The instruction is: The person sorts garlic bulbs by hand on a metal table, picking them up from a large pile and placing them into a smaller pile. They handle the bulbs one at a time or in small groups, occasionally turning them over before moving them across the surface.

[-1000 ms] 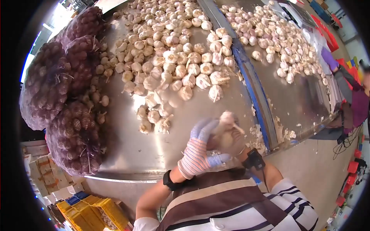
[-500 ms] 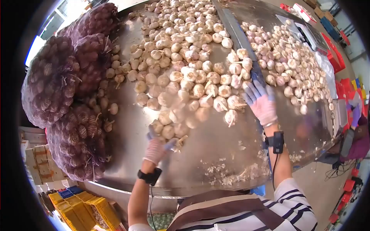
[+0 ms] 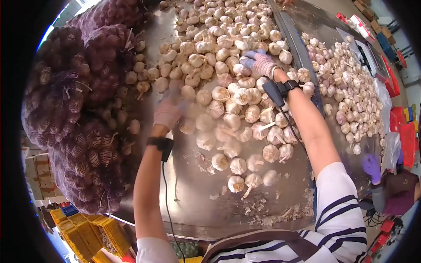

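Currently both hands reach into the garlic heap (image 3: 228, 87) on the worktop (image 3: 184, 193). The right hand (image 3: 262, 62) lies farther in, fingers curled over bulbs. The left hand (image 3: 169, 111) rests at the heap's left edge; blur hides its grip.

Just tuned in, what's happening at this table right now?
A person in gloves leans over a steel table heaped with garlic bulbs. The right hand reaches far into the pile; the left hand, blurred, sits at the pile's left edge. Purple mesh sacks of garlic line the left side.
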Tool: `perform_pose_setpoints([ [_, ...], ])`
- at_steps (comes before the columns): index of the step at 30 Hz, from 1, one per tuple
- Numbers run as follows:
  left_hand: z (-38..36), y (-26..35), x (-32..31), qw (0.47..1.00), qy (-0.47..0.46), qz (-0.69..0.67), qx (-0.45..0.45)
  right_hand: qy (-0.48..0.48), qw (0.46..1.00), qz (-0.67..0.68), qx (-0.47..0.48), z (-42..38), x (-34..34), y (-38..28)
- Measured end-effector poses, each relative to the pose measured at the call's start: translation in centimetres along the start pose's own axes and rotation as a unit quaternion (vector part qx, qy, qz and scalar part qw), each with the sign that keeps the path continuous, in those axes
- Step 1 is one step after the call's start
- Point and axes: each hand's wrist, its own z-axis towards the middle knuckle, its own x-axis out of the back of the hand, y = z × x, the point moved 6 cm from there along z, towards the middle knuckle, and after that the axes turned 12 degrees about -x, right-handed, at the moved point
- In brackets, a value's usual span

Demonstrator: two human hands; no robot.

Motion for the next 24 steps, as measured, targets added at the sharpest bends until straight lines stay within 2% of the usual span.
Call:
perform_pose_setpoints([
  [1,0.3,0.1,-1.2,1.0,-0.007,-0.002,0.001,0.005,0.999,0.008,0.045,-0.1,-0.6,0.1],
  [2,0.4,0.7,-2.0,0.997,0.014,0.062,-0.041,0.001,0.999,0.007,0.038,-0.6,-1.2,1.2],
  [3,0.4,1.5,-2.5,0.988,0.04,0.126,-0.083,-0.027,0.998,0.005,0.059,-2.1,-1.4,1.1],
  [4,-0.1,2.1,-2.7,0.988,0.037,0.123,-0.082,-0.055,0.995,0.004,0.08,-3.8,-1.7,1.1],
  [6,-2.0,3.5,-3.8,0.992,-0.041,0.05,-0.106,-0.037,0.988,-0.124,0.081,-7.7,-2.5,0.7],
  [10,-7.8,6.4,-6.7,0.981,-0.091,0.072,-0.157,-0.073,0.978,-0.166,0.107,-16.2,-5.3,1.9],
  [12,-10.9,7.2,-8.6,0.965,-0.184,0.085,-0.167,-0.119,0.969,-0.186,0.11,-21.2,-6.3,2.5],
  [14,-13.6,8.2,-9.4,0.96,-0.193,0.074,-0.189,-0.073,0.977,-0.166,0.114,-25.8,-6.3,3.4],
  [15,-14.7,8.8,-9.3,0.957,-0.167,0.106,-0.214,-0.072,0.977,-0.166,0.11,-27.7,-6.0,3.9],
  [17,-16.1,10.1,-9.0,0.943,-0.11,0.171,-0.262,0.085,0.981,-0.121,0.127,-30.6,-3.1,3.9],
  [18,-15.9,10.8,-9.2,0.942,-0.109,0.174,-0.266,0.089,0.981,-0.119,0.126,-31.1,-2.5,3.9],
  [20,-15.8,12.3,-10.9,0.919,-0.211,0.203,-0.263,-0.002,0.997,0.011,0.072,-32.2,-2.3,4.7],
  [22,-15.4,13.2,-12.2,0.915,-0.209,0.204,-0.279,0.007,0.996,0.006,0.089,-32.9,-3.0,3.2],
  [24,-14.5,14.4,-12.9,0.915,-0.288,0.169,-0.226,-0.055,0.972,-0.218,0.068,-33.1,-5.1,1.8],
])
